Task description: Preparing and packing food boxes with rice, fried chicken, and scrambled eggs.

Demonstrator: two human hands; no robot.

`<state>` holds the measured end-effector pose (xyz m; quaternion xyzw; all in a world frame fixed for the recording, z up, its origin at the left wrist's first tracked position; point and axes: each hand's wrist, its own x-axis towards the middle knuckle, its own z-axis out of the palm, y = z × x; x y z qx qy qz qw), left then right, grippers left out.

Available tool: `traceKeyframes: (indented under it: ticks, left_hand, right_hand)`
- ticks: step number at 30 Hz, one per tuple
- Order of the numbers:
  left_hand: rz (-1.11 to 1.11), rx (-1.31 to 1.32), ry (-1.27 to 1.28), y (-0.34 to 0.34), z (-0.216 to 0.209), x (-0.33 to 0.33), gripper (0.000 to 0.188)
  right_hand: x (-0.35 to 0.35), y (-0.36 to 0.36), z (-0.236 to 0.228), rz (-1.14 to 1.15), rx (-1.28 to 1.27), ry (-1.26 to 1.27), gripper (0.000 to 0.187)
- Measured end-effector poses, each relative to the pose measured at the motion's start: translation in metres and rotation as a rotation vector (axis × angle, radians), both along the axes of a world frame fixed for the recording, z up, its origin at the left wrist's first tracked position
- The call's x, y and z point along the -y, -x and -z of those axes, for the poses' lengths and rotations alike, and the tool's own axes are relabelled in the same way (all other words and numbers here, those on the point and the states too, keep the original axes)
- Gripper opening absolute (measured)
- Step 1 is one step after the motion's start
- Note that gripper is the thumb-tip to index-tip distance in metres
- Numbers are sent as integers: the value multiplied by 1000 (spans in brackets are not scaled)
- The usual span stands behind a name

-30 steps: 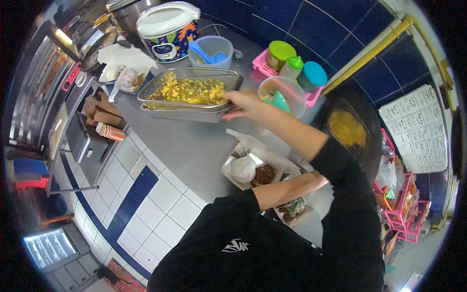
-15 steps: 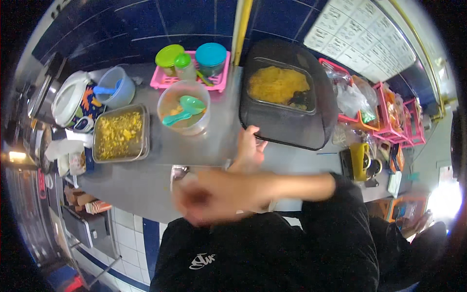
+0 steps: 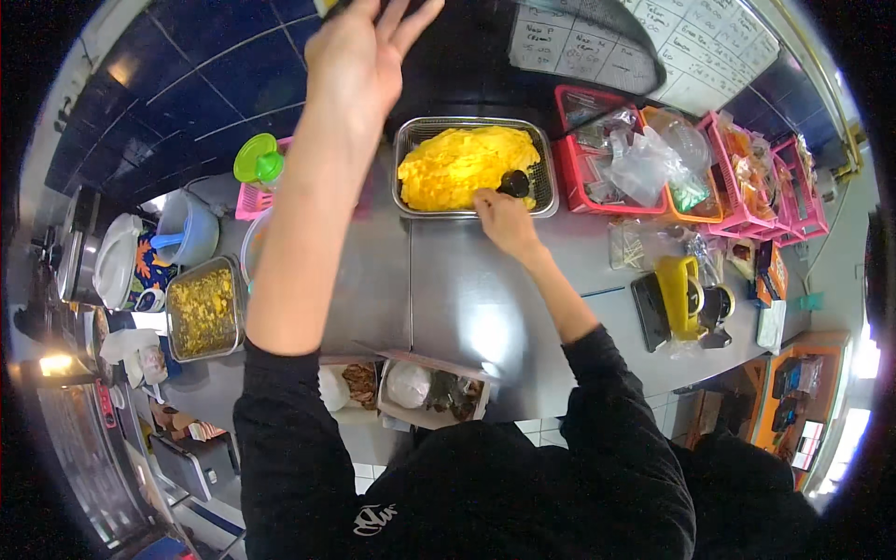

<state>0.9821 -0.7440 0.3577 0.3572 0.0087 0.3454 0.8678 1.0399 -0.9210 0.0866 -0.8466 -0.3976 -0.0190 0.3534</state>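
Well, my left grip (image 3: 359, 70) is up beyond the far edge of the bench (image 3: 457, 280), fingers spread apart against the dark mesh cover (image 3: 467, 70); whether they hold any of it I can't tell. My right grip (image 3: 506, 222) is at the near rim of the metal tray (image 3: 408, 213), fingers bunched just beside the black scoop (image 3: 514, 183); I can't tell if they close on its handle. The tray sits toward the far edge of the bench, with a mound of yellow food (image 3: 462, 168) in it and the scoop at the mound's right side. A red basket (image 3: 583, 191) stands just to the tray's right. Along the near edge, before me, an open food box (image 3: 434, 411) holds something white and rounded beside darker food. Toward the left end stands a clear container (image 3: 203, 308) of yellowish bits.
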Motion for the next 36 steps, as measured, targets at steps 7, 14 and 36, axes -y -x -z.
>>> traceKeyframes:
  ticks: [7, 14, 36]
  left_hand:
    - [-115, -99, 79, -109, -37, -72, 31]
    - [-165, -43, 90, -93, -19, -19, 39]
    - [353, -820, 768, 21, 266, 78, 81]
  right_hand:
    - [-12, -10, -21, 162, -40, 539, 23]
    - [12, -36, -29, 348, -144, 543, 36]
    - [32, -40, -22, -533, 373, 627, 24]
